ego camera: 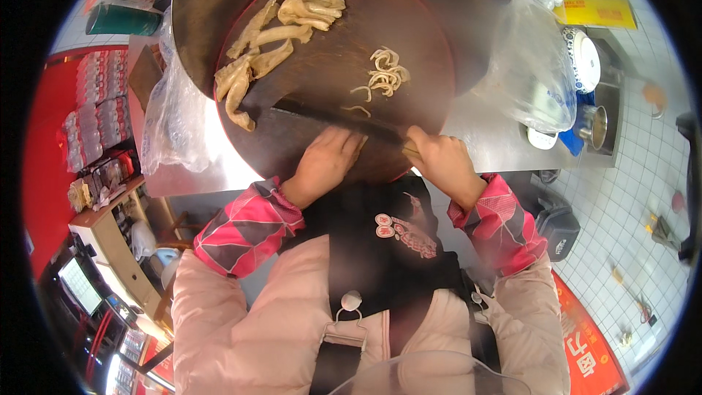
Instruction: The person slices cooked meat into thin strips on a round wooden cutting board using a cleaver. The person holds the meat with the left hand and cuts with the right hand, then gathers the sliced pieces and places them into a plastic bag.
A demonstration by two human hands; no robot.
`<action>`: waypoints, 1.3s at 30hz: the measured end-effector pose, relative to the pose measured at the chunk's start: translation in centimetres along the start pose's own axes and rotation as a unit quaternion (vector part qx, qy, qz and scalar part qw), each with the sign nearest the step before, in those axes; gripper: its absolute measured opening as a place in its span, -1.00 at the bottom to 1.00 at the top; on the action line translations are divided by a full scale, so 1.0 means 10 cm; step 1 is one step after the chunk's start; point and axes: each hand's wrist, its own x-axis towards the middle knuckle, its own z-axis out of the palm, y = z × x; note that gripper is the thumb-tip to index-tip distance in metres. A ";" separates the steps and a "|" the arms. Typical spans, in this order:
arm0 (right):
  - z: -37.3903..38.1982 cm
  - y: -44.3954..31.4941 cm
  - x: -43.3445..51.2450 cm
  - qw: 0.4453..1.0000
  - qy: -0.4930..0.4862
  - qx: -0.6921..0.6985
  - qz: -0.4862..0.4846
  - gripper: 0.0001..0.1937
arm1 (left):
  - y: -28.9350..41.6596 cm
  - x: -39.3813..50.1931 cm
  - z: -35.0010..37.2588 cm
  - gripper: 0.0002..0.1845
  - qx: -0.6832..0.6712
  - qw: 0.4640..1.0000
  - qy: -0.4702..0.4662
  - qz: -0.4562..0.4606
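Observation:
My right hand (pixel 443 162) grips the pale handle of a dark-bladed cleaver (pixel 334 118), whose blade reaches left across the round, red-rimmed cutting board (pixel 285 156). Close against the near side of the blade, my left hand (pixel 328 158) rests on the board with its fingers bent down. A pale edge shows at its fingertips; what lies under the palm is hidden. Beyond the blade is a small heap of thin cut strips (pixel 388 74), with one loose strip (pixel 357 111) nearer the steel. Large limp, yellowish-brown pieces of cooked food (pixel 269 52), possibly offal, lie at the board's far left.
Behind the board rises a large metal pot (pixel 471 11). Clear plastic bags lie on the steel counter (pixel 482 140), one at left (pixel 178 120) and one at right (pixel 529 71). Patterned bowls (pixel 586 60) and a metal cup (pixel 595 127) stand on the far right.

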 end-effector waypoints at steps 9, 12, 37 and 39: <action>-0.04 0.17 -0.04 0.998 0.034 0.046 0.011 -0.75 | 0.01 0.04 -0.03 -0.54 0.003 1.000 0.005 0.003; -0.04 0.17 -0.16 0.999 0.017 0.035 -0.012 -0.75 | 0.03 0.02 -0.01 -0.66 0.006 1.000 -0.018 -0.016; -0.06 0.30 -0.28 0.998 -0.066 0.010 -0.003 -0.67 | 0.01 0.00 0.01 -0.74 0.036 0.999 -0.012 -0.011; -0.07 0.33 -0.33 0.998 -0.061 0.018 -0.001 -0.71 | 0.00 0.00 0.01 -0.74 0.020 1.000 -0.014 -0.010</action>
